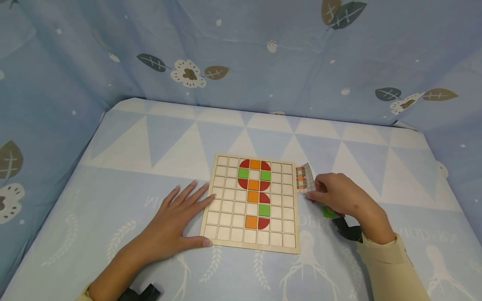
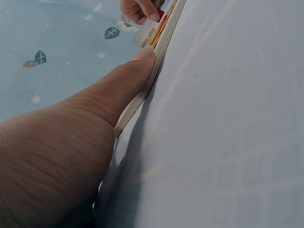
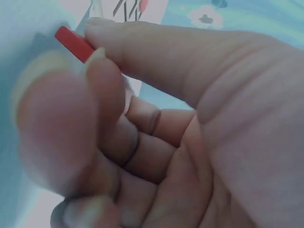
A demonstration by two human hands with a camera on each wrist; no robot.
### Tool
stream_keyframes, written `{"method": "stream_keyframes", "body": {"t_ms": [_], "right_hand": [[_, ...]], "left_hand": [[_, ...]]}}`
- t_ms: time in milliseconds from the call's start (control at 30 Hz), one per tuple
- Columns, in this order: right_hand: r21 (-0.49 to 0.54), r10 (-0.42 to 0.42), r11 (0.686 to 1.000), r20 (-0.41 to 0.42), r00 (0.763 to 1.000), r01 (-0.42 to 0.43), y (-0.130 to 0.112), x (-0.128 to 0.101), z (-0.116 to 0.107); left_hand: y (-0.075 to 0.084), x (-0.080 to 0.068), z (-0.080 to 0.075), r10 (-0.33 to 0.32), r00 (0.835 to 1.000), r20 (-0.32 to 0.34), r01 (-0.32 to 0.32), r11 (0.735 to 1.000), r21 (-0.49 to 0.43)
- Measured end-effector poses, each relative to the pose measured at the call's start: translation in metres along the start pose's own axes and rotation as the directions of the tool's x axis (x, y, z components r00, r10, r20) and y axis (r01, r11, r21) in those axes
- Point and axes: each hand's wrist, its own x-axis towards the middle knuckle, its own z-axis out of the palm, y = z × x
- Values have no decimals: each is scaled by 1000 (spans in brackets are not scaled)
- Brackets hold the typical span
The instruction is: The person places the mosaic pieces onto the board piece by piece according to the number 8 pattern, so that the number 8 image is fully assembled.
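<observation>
A square wooden grid board (image 1: 226, 207) lies on the table, with orange and green square tiles and red quarter-round tiles set in its upper middle and center columns. My left hand (image 1: 177, 221) lies spread along the board's left side, fingertips at its edge and thumb at the lower left corner. In the left wrist view that thumb (image 2: 128, 71) presses against the board's side. Right of the board, my right hand (image 1: 339, 194) pinches a small red tile (image 3: 76, 45) between thumb and finger. Its exact shape is hidden. A pattern card (image 1: 304, 179) stands out beside these fingers.
Under the right wrist, a green piece (image 1: 329, 212) and some red show, partly covered by the hand. Black wrist-camera mounts (image 1: 348, 230) sit under both wrists. A blue patterned curtain (image 1: 241, 54) rises behind and beside the table (image 1: 169, 146).
</observation>
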Motion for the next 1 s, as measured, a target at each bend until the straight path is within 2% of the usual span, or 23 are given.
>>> {"method": "stream_keyframes", "body": {"t_ms": [167, 367, 567, 767, 1000], "right_hand": [[7, -91, 996, -47, 995, 91, -9, -3, 0], [31, -176, 983, -58, 983, 178, -27, -15, -1], [65, -292, 953, -61, 955, 295, -46, -20, 4], [42, -373, 927, -31, 927, 374, -70, -1, 16], [20, -498, 867, -12, 867, 499, -98, 31, 25]], "left_hand": [[1, 0, -1, 8, 1000, -4, -8, 1000, -7], [1, 0, -2, 4, 1000, 7, -4, 1000, -4], [0, 0, -1, 3, 1000, 9, -2, 1000, -25], [-2, 0, 2, 12, 1000, 9, -12, 999, -32], [-1, -1, -3, 20, 1000, 6, -20, 1000, -13]]}}
